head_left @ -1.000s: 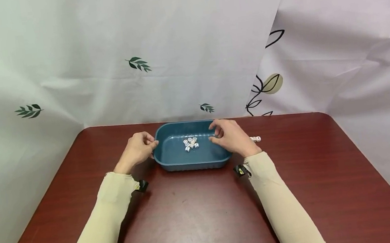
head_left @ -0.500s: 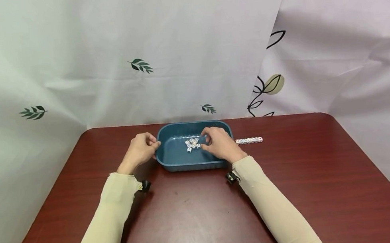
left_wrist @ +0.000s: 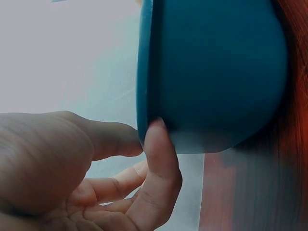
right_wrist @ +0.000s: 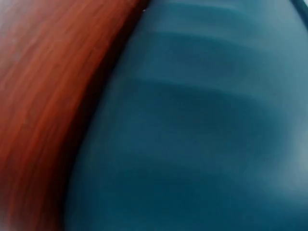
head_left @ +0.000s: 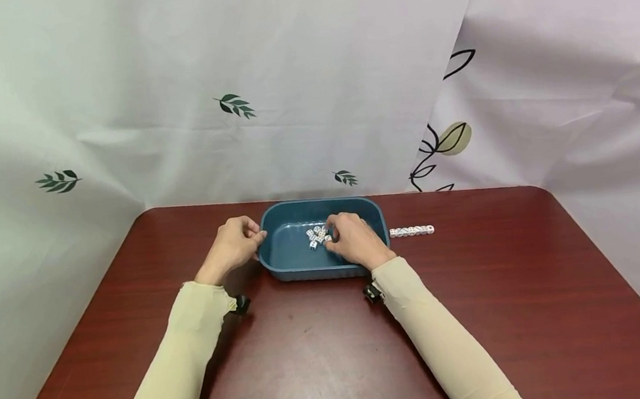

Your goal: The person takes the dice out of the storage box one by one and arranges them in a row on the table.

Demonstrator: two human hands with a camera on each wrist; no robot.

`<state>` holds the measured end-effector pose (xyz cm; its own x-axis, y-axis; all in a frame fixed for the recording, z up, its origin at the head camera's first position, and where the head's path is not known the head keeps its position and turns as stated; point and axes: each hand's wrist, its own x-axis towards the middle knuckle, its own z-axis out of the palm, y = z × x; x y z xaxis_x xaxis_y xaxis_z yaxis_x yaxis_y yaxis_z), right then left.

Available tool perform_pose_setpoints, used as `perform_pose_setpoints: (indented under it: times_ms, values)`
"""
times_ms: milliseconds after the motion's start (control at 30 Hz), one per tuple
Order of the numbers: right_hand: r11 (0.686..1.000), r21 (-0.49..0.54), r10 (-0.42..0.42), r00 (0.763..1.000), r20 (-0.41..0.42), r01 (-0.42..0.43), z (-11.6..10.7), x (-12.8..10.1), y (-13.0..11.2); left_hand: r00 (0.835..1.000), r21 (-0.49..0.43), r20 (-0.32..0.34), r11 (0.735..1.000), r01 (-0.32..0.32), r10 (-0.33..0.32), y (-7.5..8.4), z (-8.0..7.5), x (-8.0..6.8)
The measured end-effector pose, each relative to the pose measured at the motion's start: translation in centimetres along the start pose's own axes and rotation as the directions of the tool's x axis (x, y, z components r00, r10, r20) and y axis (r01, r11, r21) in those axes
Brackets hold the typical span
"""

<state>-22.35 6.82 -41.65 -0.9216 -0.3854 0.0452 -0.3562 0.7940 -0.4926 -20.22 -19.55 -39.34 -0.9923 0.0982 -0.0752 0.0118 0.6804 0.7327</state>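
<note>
A blue rectangular tray (head_left: 284,251) stands on the table with several white dice (head_left: 316,234) loosely heaped inside it. My left hand (head_left: 233,243) pinches its left rim; the left wrist view shows the thumb inside and a bent finger (left_wrist: 161,161) against the outer wall. My right hand (head_left: 355,240) reaches over the right side into the tray. Its thumb and forefinger are parted around the nearest die at the right of the heap. Only the tray's outer wall (right_wrist: 192,134) fills the right wrist view, so that hand is hidden there.
Right of the tray, a straight row of several white dice (head_left: 412,231) lies on the dark red table (head_left: 314,358). A pale curtain (head_left: 164,79) with leaf prints hangs behind the table's far edge and along its sides.
My right hand has moved left from the tray's right end to the dice heap, uncovering the row of dice. The left hand keeps its hold on the rim.
</note>
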Motion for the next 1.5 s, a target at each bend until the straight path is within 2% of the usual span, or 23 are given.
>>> perform_pose_setpoints:
  times_ms: [200,633,767,1233,1500]
  values:
    - [0.999,-0.031,0.027,1.000,-0.015,-0.027,0.1,0.4,-0.1,1.000,-0.003,-0.011,1.000,-0.006,0.006,0.3,0.0,0.2]
    - [0.996,-0.041,0.082,0.997,0.009,-0.081,0.0,0.6,0.3,1.000,-0.005,0.000,1.000,0.007,-0.007,0.8,0.0,0.2]
    - [0.996,-0.050,0.075,0.997,0.035,-0.073,0.1,0.5,0.4,1.000,-0.006,0.015,1.000,0.020,-0.020,0.8,-0.1,0.3]
    - [0.996,-0.086,0.041,0.999,0.029,-0.038,0.4,0.6,0.3,0.999,0.000,0.020,1.000,0.025,-0.025,0.2,-0.2,0.1]
    - [0.997,-0.080,0.023,1.000,0.010,-0.022,-0.8,0.3,0.7,1.000,0.004,0.007,1.000,0.010,-0.010,0.1,-0.1,0.1]
